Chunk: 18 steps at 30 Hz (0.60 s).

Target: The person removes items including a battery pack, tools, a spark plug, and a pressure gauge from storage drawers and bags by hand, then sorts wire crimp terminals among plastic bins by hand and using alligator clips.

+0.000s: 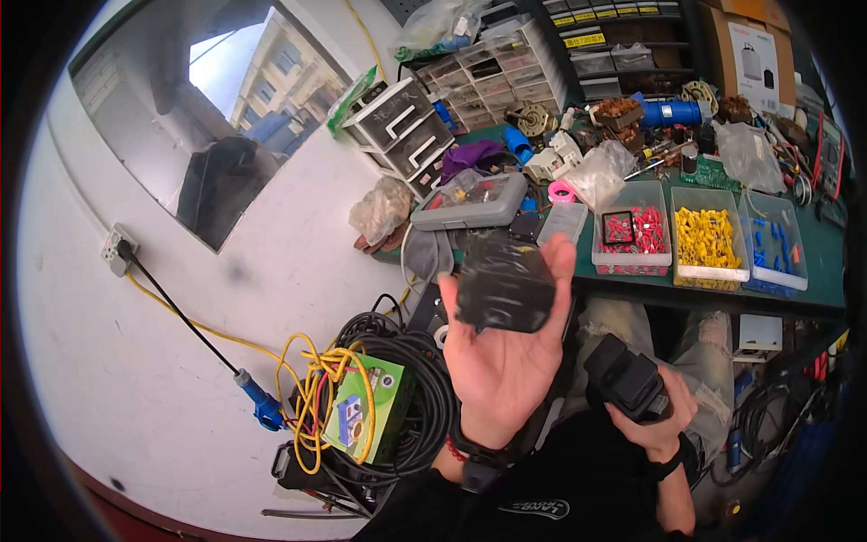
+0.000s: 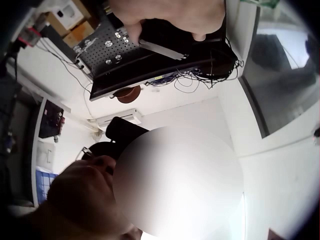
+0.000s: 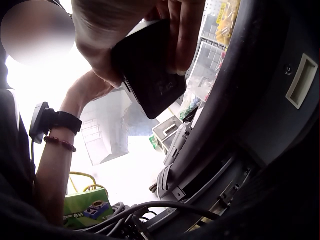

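Note:
Palm up, my left hand (image 1: 506, 379) is raised in front of the bench and holds a blurred black boxy thing (image 1: 506, 285) between thumb and fingers. Its exact kind does not show. Lower down, near the lap, my right hand (image 1: 664, 415) grips a black boxy device (image 1: 625, 379) with a stepped, raised part on top. In the right wrist view that device (image 3: 152, 75) shows a flat face with rounded corners, with fingers along one side and the thumb at the other. The two held things are apart.
On the green bench (image 1: 822, 244) stand bins of red terminals (image 1: 646, 230), yellow terminals (image 1: 709, 237) and blue terminals (image 1: 772, 244). A grey case (image 1: 474, 200) lies behind my left hand. Coiled black cable (image 1: 433, 397) and a green box (image 1: 366, 406) sit at lower left.

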Each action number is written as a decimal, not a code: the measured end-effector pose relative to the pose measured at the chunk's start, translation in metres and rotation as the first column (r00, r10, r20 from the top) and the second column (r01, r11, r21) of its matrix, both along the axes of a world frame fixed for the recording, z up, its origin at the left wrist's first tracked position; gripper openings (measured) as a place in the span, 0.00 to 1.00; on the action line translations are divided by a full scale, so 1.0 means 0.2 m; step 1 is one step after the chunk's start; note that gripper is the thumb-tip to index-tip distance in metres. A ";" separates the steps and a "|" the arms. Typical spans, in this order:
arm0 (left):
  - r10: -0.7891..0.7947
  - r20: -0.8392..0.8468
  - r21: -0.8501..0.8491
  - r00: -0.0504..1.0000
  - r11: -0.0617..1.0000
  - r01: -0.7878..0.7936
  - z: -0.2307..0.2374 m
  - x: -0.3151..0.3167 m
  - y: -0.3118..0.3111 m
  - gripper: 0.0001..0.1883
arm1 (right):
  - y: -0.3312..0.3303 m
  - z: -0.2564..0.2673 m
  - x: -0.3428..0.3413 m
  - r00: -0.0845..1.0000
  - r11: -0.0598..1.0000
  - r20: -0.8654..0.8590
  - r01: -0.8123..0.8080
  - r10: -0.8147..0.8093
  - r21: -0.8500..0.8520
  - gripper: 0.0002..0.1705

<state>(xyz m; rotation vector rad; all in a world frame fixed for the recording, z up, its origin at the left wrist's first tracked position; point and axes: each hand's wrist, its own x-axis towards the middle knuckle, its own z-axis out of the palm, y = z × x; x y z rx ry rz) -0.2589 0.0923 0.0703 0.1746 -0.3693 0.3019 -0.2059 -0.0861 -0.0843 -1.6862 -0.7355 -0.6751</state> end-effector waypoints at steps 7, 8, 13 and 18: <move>-0.466 0.164 -0.245 0.869 0.834 0.494 -0.07 0.03 0.10 0.22 | 0.00 -0.01 0.00 1.000 1.000 -0.023 -0.020 0.020 -0.003 0.33; -0.466 0.160 -0.248 0.870 0.834 0.493 -0.07 0.03 0.09 0.22 | 0.00 -0.02 0.01 0.999 1.000 -0.024 -0.029 0.029 0.003 0.33; -0.229 0.102 0.163 0.968 0.964 0.211 -0.01 0.03 0.02 0.33 | 0.01 -0.03 0.00 0.999 0.999 -0.037 -0.034 0.034 -0.006 0.33; -0.215 0.107 0.136 0.971 0.970 0.200 -0.01 0.04 0.01 0.32 | 0.00 -0.02 0.00 0.998 0.999 -0.037 -0.047 0.047 -0.005 0.33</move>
